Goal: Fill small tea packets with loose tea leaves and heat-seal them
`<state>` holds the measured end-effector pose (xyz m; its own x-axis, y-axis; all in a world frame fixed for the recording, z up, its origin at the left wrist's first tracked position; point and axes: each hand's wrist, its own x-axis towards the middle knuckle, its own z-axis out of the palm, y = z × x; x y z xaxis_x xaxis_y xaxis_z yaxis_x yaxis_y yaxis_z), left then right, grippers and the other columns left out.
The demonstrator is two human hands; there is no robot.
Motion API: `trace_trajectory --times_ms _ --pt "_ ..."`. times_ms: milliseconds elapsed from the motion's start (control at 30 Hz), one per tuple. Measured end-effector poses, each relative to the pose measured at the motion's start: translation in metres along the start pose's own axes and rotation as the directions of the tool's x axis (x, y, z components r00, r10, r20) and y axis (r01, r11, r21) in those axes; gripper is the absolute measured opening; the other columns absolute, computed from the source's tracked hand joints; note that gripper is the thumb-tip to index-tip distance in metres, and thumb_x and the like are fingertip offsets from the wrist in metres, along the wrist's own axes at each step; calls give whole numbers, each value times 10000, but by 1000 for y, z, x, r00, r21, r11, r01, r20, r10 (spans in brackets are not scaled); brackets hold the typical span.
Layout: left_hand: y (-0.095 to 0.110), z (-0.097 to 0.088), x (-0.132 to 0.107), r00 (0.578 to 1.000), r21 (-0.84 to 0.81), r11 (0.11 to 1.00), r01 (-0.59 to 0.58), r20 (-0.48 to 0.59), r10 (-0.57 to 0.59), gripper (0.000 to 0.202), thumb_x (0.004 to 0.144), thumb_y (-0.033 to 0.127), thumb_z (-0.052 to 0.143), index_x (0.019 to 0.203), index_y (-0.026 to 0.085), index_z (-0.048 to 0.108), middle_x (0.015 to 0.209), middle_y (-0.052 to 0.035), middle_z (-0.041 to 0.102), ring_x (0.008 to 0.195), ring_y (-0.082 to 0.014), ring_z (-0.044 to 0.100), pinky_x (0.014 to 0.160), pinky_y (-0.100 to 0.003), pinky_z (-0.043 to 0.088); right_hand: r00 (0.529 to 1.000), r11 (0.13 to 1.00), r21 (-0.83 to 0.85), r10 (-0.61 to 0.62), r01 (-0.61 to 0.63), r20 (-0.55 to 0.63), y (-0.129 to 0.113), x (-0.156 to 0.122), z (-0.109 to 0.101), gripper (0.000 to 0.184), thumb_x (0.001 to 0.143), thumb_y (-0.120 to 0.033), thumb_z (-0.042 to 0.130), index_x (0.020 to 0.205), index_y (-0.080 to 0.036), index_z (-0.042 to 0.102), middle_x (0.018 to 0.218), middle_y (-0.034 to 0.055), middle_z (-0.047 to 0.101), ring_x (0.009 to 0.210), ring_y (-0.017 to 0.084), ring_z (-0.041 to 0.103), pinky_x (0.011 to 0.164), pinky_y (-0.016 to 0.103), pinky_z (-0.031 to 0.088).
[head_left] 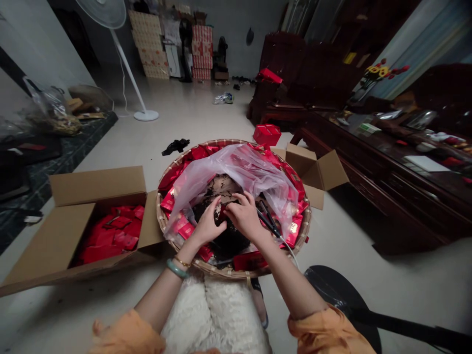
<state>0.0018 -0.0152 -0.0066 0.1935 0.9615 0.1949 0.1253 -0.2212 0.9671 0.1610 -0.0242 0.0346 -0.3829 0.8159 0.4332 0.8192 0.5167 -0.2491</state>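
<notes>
A round woven basket sits on the floor in front of me, lined with several red packets. Over it lies a clear plastic bag with a heap of dark loose tea at its mouth. My left hand and my right hand meet above the heap, fingers curled together around a small red packet. A jade bangle and a thin gold bracelet circle my left wrist. Black scissors lie in the basket just right of my right hand.
An open cardboard box holding red packets stands at the left. A smaller open box stands behind the basket at the right, with a red box beyond. A standing fan, dark wooden furniture and stacked cartons ring the room.
</notes>
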Motion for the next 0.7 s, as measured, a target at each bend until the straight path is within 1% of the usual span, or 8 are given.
trace_trajectory --times_ms 67,100,200,367,433,567,633,700 --pt "-8 3 1 998 63 996 56 11 -57 779 565 169 723 1306 204 483 1267 -125 576 1190 -274 523 1031 -418 369 1000 1000 -26 4 -4 7 -2 0 3 180 924 -274 461 885 -211 626 844 57 705 1184 239 460 1082 523 180" --pt "-11 5 1 997 66 994 83 5 -83 748 557 185 737 1272 208 518 1235 -123 600 1155 -282 549 1013 -424 385 1000 999 -37 9 -9 18 -2 0 4 186 925 -278 455 892 -201 621 844 68 704 1184 243 465 1083 532 177" --pt "-19 8 4 991 17 991 136 -8 -136 528 548 199 742 1068 234 652 1096 -94 677 1043 -300 610 965 -426 416 995 999 -43 2 2 98 -2 2 3 174 898 -315 503 899 -183 618 872 98 695 1169 256 487 1077 541 198" --pt "-20 10 9 984 -1 986 164 63 -164 285 593 206 700 878 223 690 894 -56 716 940 -283 635 908 -407 448 972 999 -14 -37 41 232 0 8 1 155 864 -317 568 833 -191 653 871 76 693 1128 240 517 1067 506 233" --pt "-17 9 9 984 -31 985 169 66 -166 289 596 217 712 883 209 680 918 -57 710 950 -265 633 905 -394 456 969 999 -8 -49 53 241 3 11 1 178 875 -302 554 782 -199 666 838 59 701 1118 240 523 1065 507 230" --pt "-15 2 6 990 -253 957 141 50 -133 563 598 247 754 1138 215 599 1184 -86 633 1107 -225 582 975 -358 425 983 997 70 -37 24 181 11 12 -5 227 899 -304 519 764 -203 671 840 46 705 1141 245 512 1053 507 250" --pt "-16 -5 3 984 -338 924 179 58 -169 517 664 313 721 1156 206 601 1212 -98 618 1148 -226 558 984 -358 420 990 984 179 -2 -23 142 16 10 -11 259 910 -317 497 751 -199 664 785 44 689 1139 239 517 1036 479 297" --pt "-17 -11 0 957 -378 880 288 76 -280 439 721 403 676 1104 191 640 1184 -117 634 1085 -238 598 919 -360 466 993 943 323 46 -79 110 19 8 -17 291 923 -322 464 753 -198 665 776 48 678 1159 230 508 1021 440 343"
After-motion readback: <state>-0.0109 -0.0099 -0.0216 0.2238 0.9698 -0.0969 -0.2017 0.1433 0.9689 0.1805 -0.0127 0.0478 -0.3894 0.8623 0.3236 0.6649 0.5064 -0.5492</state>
